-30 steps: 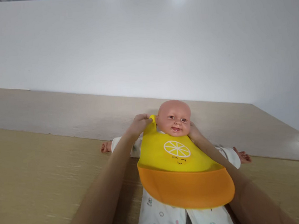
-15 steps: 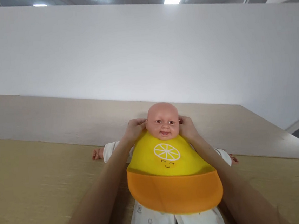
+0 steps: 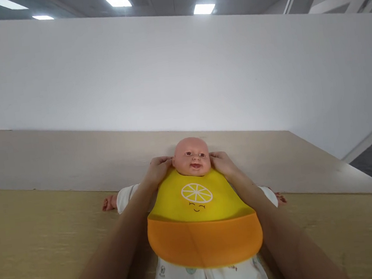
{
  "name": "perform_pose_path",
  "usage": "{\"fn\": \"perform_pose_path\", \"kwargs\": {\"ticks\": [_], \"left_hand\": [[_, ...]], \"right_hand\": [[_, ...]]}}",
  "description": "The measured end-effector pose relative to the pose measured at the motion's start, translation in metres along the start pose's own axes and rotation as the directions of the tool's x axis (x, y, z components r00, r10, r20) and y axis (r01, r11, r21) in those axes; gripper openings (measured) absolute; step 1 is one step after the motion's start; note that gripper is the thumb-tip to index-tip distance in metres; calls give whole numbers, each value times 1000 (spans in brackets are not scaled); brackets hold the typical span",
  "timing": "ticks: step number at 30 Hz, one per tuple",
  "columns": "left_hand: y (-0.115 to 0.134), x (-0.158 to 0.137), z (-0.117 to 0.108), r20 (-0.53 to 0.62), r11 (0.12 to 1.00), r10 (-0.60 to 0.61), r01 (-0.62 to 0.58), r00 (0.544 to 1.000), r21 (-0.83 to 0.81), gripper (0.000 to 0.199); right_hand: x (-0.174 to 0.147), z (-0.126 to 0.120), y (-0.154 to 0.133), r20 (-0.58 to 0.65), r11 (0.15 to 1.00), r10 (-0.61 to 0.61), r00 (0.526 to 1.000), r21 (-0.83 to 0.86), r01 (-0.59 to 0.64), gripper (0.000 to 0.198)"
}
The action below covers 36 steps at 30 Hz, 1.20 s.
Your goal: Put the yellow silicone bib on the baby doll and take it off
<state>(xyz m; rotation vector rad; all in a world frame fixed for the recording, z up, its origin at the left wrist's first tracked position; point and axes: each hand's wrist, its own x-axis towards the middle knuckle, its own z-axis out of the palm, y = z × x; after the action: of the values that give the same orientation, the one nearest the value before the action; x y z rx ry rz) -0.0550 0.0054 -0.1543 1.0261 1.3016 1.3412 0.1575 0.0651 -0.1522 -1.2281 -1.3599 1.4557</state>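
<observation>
A baby doll (image 3: 190, 147) lies face up in white clothes printed with small coloured figures. Over its chest spreads a yellow bib (image 3: 195, 178) with a white citrus slice, a smiling face and an orange pocket (image 3: 205, 243). My left hand (image 3: 158, 169) is curled at the left side of the doll's neck, on the bib's upper edge. At the other side, my right hand (image 3: 222, 163) grips the opposite upper edge. The fingertips of both hands and the bib's neck ends are hidden behind the doll's head and neck.
The doll rests on a yellowish wooden surface (image 3: 51, 240). Behind its head runs a pale wooden panel (image 3: 76, 159), with a tall white partition (image 3: 166, 71) beyond. The doll's arms stretch out to both sides, past my forearms.
The view has shifted, so the doll, bib and both hands appear slightly farther left and the head a little lower. Both hands stay at the doll's neck.
</observation>
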Motion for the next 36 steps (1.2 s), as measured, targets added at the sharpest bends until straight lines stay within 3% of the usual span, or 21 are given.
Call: {"fn": "perform_pose_path", "kwargs": {"ticks": [14,22,29,36], "left_hand": [[-13,5,-6,-9,980,-74,75,997,186,24],[-13,5,-8,-64,943,-2,23,998,332,27],[-9,3,-6,-25,938,29,-19,999,347,27],[-9,4,-6,-3,947,23,-21,1000,321,27]], "right_hand": [[14,-6,20,-19,940,-131,991,-320,118,20],[11,-5,18,-36,961,-110,993,-259,97,21],[8,-3,18,-45,979,-103,994,-180,94,25],[9,-5,18,-2,952,-156,988,-268,150,27]]}}
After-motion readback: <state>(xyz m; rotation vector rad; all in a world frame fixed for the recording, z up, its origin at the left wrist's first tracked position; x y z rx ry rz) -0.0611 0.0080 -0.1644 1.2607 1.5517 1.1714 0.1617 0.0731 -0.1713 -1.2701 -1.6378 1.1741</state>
